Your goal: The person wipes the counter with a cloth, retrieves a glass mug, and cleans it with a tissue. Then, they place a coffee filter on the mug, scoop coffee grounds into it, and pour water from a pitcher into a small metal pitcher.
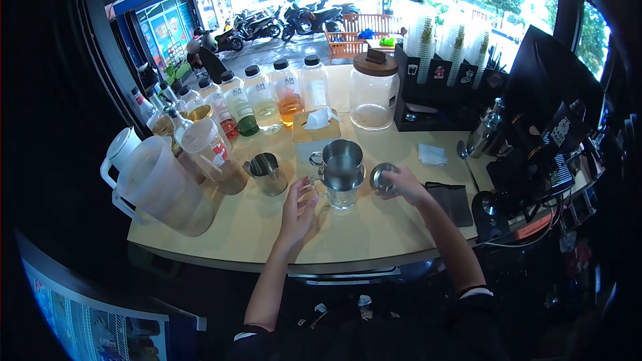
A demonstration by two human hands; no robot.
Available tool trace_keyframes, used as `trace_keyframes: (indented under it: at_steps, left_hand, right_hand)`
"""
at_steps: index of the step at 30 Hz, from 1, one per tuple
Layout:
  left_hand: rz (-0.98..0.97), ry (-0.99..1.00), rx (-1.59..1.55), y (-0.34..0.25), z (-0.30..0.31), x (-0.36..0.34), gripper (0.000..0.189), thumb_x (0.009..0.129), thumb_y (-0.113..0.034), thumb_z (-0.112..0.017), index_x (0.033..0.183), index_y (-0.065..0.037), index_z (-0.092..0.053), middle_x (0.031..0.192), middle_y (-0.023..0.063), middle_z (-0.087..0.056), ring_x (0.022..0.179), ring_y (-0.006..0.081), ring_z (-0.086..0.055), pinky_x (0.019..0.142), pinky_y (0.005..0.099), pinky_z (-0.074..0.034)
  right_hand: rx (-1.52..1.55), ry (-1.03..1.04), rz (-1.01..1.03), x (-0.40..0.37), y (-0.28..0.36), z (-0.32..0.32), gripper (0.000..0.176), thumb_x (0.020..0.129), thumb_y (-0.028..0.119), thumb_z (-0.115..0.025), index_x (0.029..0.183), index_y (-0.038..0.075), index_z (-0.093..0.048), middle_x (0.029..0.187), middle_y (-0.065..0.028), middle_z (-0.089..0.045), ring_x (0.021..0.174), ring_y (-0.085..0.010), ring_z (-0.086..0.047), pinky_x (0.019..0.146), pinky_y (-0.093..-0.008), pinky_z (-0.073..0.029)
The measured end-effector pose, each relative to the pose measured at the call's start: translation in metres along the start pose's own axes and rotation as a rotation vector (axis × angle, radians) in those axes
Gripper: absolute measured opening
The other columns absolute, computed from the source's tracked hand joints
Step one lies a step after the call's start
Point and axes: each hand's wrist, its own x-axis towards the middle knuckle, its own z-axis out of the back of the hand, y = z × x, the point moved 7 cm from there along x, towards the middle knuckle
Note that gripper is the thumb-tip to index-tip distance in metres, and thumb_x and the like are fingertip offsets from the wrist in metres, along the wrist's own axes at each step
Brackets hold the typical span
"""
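A metal drip filter (342,160) with a side handle sits upright on a clear glass cup (343,198) near the middle of the counter. Just left of the cup is my left hand (299,210), fingers apart and holding nothing, its fingertips near the cup's handle. To the right, my right hand (403,186) grips a small round metal lid (384,178) by its right side, a little apart from the filter. A metal pitcher (269,174) stands left of my left hand.
Plastic jugs (164,184) stand at the left, with capped bottles (264,103) behind. A tissue box (314,135), a large jar (374,93) and a black cup rack (435,93) line the back. A dark cloth (449,204), napkin (433,154) and spoon (467,160) lie right.
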Motion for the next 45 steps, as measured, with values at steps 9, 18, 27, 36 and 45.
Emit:
trace_keyframes:
  at_steps: [9,18,27,36,45]
  left_hand:
    - [0.017,-0.007,0.009,0.001,0.003,-0.007,0.045,0.087,-0.013,-0.056,0.128,-0.004,-0.038,0.126,0.0105,-0.046,0.112,0.0200,-0.049,0.087,0.0323,-0.044]
    - [-0.079,-0.622,0.238,0.000,0.081,-0.006,0.078,0.073,-0.013,-0.071,0.134,-0.003,-0.024,0.129,0.0169,-0.035,0.125,0.0276,-0.032,0.103,0.0395,-0.027]
    - [0.040,-0.315,0.066,0.031,0.063,0.042,0.090,0.069,-0.013,-0.076,0.137,0.001,-0.019,0.128,0.0192,-0.040,0.117,0.0251,-0.045,0.099,0.0343,-0.036]
    - [-0.016,-0.126,0.159,0.046,0.021,0.064,0.096,0.071,-0.015,-0.075,0.139,0.004,-0.010,0.132,0.0248,-0.036,0.124,0.0302,-0.039,0.102,0.0350,-0.033]
    - [-0.360,-0.764,0.436,-0.033,0.130,-0.003,0.066,0.077,-0.013,-0.066,0.129,0.002,-0.030,0.129,0.0158,-0.036,0.124,0.0283,-0.033,0.103,0.0408,-0.025]
  right_hand:
    - [-0.722,-0.173,0.230,0.004,-0.003,-0.003,0.029,0.068,0.018,-0.072,0.088,-0.002,-0.061,0.082,-0.0148,-0.065,0.072,-0.0222,-0.065,0.067,-0.0325,-0.050]
    - [-1.031,-0.262,0.267,-0.012,0.012,-0.014,0.040,0.069,0.030,-0.073,0.095,0.003,-0.059,0.098,-0.0120,-0.054,0.088,-0.0273,-0.059,0.074,-0.0360,-0.048]
    - [-0.931,-0.268,0.391,-0.025,0.027,-0.020,0.041,0.076,0.024,-0.067,0.108,0.003,-0.053,0.112,-0.0141,-0.048,0.100,-0.0286,-0.055,0.081,-0.0362,-0.047]
    - [-0.726,-0.259,0.575,-0.049,0.051,-0.040,0.029,0.076,0.012,-0.065,0.101,0.003,-0.055,0.097,-0.0070,-0.048,0.061,-0.0097,-0.044,0.057,-0.0229,-0.040]
    - [-0.552,-0.278,0.940,-0.095,0.114,-0.117,0.012,0.080,0.003,-0.061,0.074,0.000,-0.051,0.071,-0.0082,-0.048,0.056,-0.0154,-0.045,0.050,-0.0283,-0.036]
